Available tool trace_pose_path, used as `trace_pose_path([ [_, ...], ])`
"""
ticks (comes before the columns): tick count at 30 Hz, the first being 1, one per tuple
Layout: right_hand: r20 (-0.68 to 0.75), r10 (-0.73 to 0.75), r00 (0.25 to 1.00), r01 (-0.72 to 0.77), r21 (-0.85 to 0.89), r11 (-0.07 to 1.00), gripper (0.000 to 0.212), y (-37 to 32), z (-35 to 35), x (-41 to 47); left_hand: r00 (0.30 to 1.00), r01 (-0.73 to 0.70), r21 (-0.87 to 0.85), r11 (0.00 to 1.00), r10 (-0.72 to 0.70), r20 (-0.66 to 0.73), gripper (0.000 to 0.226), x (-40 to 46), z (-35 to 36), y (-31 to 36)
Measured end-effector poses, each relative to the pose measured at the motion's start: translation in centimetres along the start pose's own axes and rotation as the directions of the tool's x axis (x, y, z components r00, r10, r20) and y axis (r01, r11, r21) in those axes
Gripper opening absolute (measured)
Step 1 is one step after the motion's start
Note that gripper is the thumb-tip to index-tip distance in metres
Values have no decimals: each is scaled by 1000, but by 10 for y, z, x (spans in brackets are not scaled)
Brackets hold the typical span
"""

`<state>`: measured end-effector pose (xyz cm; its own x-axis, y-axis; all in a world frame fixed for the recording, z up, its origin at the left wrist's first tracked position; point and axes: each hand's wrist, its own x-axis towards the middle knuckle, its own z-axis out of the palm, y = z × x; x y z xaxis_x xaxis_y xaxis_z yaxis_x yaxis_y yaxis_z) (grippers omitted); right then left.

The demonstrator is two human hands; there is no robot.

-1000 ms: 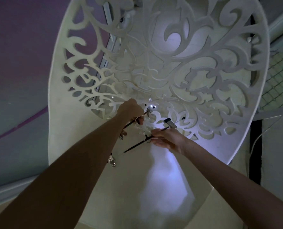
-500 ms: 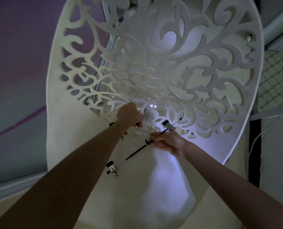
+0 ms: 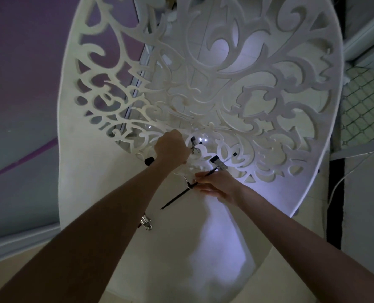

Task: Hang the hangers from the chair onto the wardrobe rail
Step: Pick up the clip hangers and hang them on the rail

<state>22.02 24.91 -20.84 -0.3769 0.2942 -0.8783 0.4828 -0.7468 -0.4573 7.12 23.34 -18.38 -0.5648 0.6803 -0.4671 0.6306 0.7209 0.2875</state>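
Right now a person leans over a white chair (image 3: pixel 89 193) with a curly cut-out back, and both bare arms reach down to where the seat meets the back. Some thin black hangers with shiny metal clips lie there on the seat.

The left hand (image 3: pixel 172 148) is curled into a fist, with its back facing up. It looks like it holds part of a hanger, because a black tip sticks out just beside the wrist and a silver clip (image 3: pixel 193 147) shows right next to the knuckles. I cannot see the fingers underneath, so I cannot tell for sure what they grip.

The right hand (image 3: pixel 217 185) is just beside it, a little nearer to the person. Its fingers pinch a thin black hanger bar (image 3: pixel 177 196) that runs on a slant, from low on the left up to the right. Past the fingers, another clip (image 3: pixel 218 164) with a black top sits on that bar, touching the chair's cut-out part.

One more shiny clip (image 3: pixel 146 221) peeks out from under the left arm, lower on the seat.

A bright white patch of light falls on the seat below the right hand. Behind the chair there is a purple wall (image 3: pixel 28 62) on the left and a wire mesh (image 3: pixel 365 101) on the right
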Motion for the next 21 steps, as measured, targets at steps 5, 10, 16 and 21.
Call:
trace_pose_path([
  [5, -14, 286, 958, -275, -328, 904, 41, -14, 7, -11, 993, -74, 108, 991, 83, -82, 30, -1, 5, 4],
  [10, -116, -323, 939, 29, -911, 411, 50, -42, 5, -25, 994, -76, 89, 993, 68, 85, 30, 5, 4, -6],
  [16, -67, -474, 878, 111, -935, 337, 36, -65, 26, 21, 784, 451, -446, 773, -105, 612, 17, 4, 13, -35],
  [21, -95, -710, 698, -7, -992, 126, 21, -63, 31, 37, 659, 435, -395, 809, 13, 752, 22, 15, 8, -44],
])
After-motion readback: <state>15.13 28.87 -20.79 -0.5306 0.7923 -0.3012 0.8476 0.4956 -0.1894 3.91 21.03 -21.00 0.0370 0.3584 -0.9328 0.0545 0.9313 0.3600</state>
